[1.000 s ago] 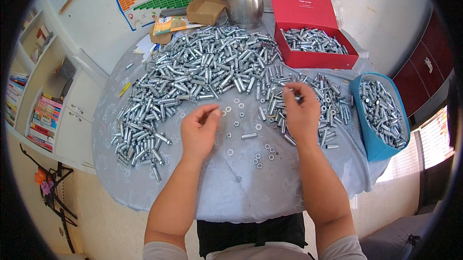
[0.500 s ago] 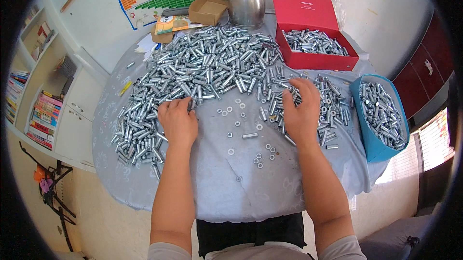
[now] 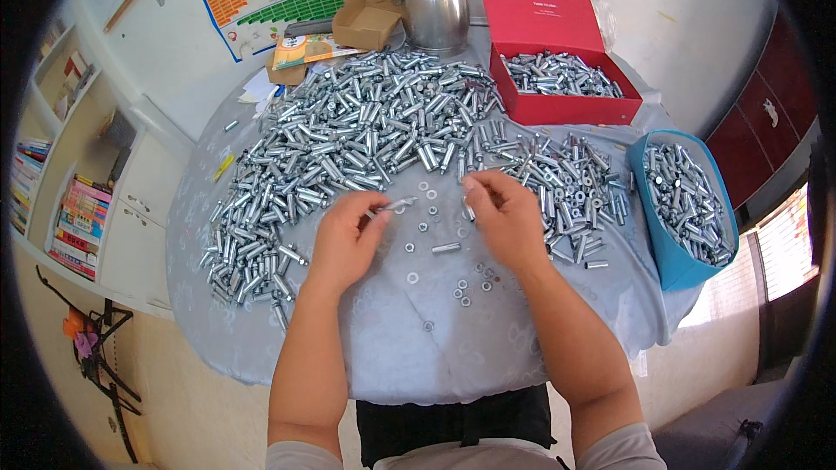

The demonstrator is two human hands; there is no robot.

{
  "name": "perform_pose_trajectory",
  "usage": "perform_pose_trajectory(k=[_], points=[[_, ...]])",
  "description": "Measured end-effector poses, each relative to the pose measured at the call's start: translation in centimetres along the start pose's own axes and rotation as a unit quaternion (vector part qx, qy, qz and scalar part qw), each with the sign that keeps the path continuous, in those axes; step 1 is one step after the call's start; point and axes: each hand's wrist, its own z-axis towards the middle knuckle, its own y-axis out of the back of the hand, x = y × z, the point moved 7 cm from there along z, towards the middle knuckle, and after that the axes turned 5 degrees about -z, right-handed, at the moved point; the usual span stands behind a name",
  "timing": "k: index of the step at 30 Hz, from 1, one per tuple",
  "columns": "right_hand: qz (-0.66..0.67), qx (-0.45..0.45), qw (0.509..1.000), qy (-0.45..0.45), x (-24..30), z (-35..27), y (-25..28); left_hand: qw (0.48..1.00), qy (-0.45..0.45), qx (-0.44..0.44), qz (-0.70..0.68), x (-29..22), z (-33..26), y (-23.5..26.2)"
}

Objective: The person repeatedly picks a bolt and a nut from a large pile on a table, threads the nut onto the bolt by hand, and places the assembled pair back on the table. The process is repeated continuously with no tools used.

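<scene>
Fasteners [image 3: 335, 135], silvery and cylindrical, lie heaped across the upper left and centre of the desk [image 3: 392, 357]. At centre frame we pinch a slim metal piece [image 3: 401, 204] in the left hand [image 3: 347, 239], presumably by one end to leave the other free. Our right hand [image 3: 509, 224], facing it, has fingers curled toward the thumb; whether it grips anything, we cannot tell. Washers [image 3: 413, 278], nuts [image 3: 465, 301] and a loose sleeve [image 3: 446, 249] lie spread near centre, probably for easy reach. Red box [image 3: 570, 110] and blue bin [image 3: 655, 230], at right, likely keep further pieces contained.
</scene>
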Motion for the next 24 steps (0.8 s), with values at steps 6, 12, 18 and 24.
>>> perform_pose_trajectory(k=[6, 12, 18, 24], points=[[0.0, 0.14, 0.99, -0.025, 0.0, -0.9, -2.3, 0.981, -0.017, 0.064, -0.181, -2.6, -0.9, -2.6], [0.095, 0.21, 0.963, -0.141, -0.5, -1.3, -2.8, 0.971, 0.042, 0.065, -0.226, -1.5, -1.0, -2.8], [0.113, 0.231, 0.953, -0.162, -0.5, -1.5, -3.0, 0.959, 0.065, 0.047, -0.272, -0.6, -1.1, -3.0], [0.195, 0.188, 0.959, -0.078, 0.2, -1.2, -2.9, 0.928, 0.126, 0.031, -0.35, -0.6, -0.8, -2.7]])
